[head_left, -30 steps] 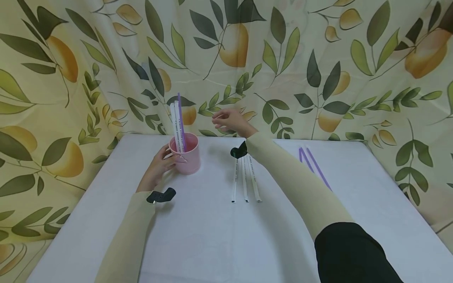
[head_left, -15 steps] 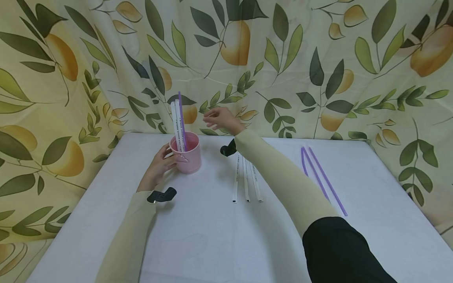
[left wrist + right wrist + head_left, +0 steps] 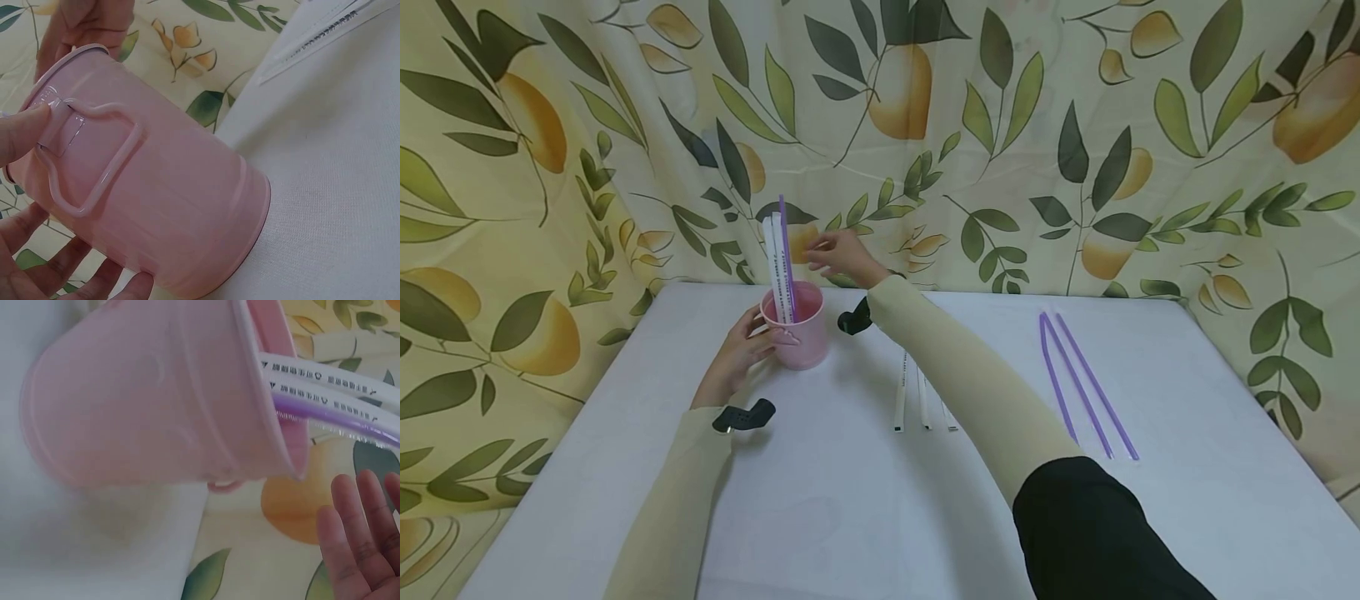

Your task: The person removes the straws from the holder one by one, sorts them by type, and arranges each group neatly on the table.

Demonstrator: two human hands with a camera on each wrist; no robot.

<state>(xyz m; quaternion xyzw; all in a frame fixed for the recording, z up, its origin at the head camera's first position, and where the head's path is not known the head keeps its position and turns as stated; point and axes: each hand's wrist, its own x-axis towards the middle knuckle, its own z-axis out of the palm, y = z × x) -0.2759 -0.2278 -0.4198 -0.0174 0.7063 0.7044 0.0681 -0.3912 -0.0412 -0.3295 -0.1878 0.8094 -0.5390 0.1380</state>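
Observation:
A pink metal bucket (image 3: 801,342) with a loop handle stands at the table's far left. Several white paper-wrapped straws (image 3: 777,267) and a purple straw (image 3: 786,258) lean upright in it. My left hand (image 3: 735,354) holds the bucket's side, thumb by the loop handle and fingers round the wall in the left wrist view. My right hand (image 3: 846,257) hovers right of the straw tops, apart from them. In the right wrist view its fingers (image 3: 359,515) are extended with nothing between them.
White wrapped straws (image 3: 923,404) lie mid-table, partly hidden under my right forearm. Three purple straws (image 3: 1078,383) lie on the right of the white table (image 3: 805,500). A fruit-patterned cloth (image 3: 1000,158) hangs behind.
My right hand has moved left toward the bucket's straws. Its forearm now uncovers more of the purple straws and covers more of the white ones. My left hand stays on the bucket.

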